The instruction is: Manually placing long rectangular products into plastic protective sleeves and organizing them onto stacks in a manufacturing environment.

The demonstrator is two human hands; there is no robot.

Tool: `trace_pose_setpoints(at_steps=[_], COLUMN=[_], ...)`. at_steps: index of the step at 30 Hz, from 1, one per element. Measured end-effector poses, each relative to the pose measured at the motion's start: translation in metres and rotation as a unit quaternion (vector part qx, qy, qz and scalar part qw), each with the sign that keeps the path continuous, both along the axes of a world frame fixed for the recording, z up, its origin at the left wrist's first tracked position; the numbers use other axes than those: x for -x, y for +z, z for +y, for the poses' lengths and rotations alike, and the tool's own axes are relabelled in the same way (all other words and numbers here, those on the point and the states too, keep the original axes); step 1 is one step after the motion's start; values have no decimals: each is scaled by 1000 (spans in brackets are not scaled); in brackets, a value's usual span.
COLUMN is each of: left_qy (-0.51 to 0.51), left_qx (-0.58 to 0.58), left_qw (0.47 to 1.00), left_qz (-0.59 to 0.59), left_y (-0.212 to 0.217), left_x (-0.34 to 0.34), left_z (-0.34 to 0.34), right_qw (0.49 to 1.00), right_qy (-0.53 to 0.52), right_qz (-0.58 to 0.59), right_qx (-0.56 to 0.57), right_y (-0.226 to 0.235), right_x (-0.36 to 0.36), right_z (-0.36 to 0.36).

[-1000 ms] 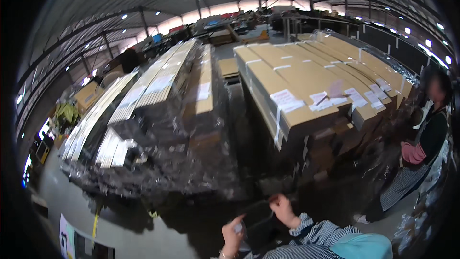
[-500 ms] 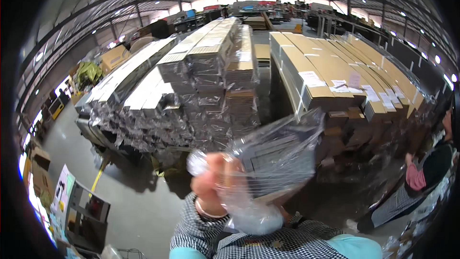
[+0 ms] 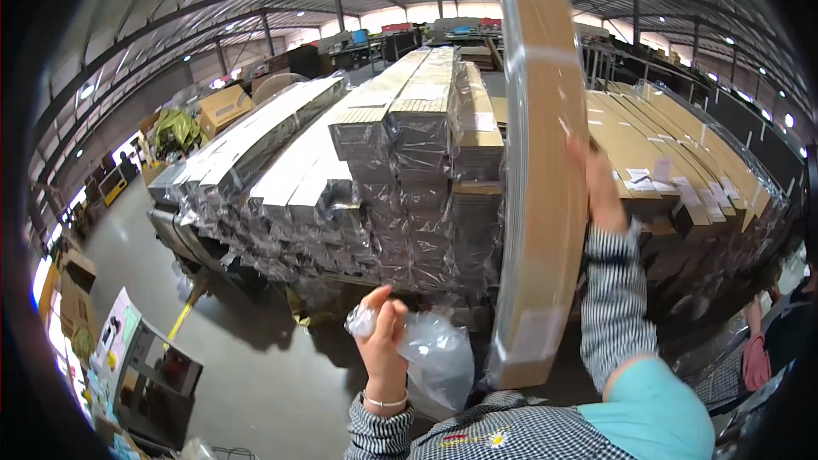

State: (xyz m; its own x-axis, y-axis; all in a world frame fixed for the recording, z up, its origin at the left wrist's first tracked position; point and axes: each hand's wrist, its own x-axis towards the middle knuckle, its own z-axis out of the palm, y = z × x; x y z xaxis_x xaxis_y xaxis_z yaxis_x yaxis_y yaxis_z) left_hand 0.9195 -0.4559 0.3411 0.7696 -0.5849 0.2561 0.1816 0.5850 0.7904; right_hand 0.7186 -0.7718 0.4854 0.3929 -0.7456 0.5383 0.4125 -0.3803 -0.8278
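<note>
We are losing the upper end of the carton [image 3: 545, 204] beyond the top edge, and its body is hiding part of the stacks [image 3: 409, 196] behind. Our right grip [image 3: 601, 189] is showing blurred fingertips, and we are failing to tell whether it is clasping or only touching the carton. Our left grip [image 3: 383, 347] is covering the middle of the bunched film [image 3: 436, 359]. The right rim is cutting off the co-worker [image 3: 753, 362]. We are finding the labels [image 3: 639, 178] too small for reading, and loose plastic [image 3: 199, 450] is running off the lower edge.
</note>
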Motion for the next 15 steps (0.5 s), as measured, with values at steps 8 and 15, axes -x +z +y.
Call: trace_pose_setpoints(at_steps=[8, 15], left_qy=[114, 162], left_qx=[7, -86], left_qw=[993, 983], left_qz=[29, 11], left_y=[-42, -55], left_x=[-50, -55], left_z=[32, -8], right_qw=[984, 991], right_qy=[126, 121], right_qz=[92, 62], right_qx=[84, 4], right_y=[102, 3], right_x=[-173, -238], right_z=[-282, -404])
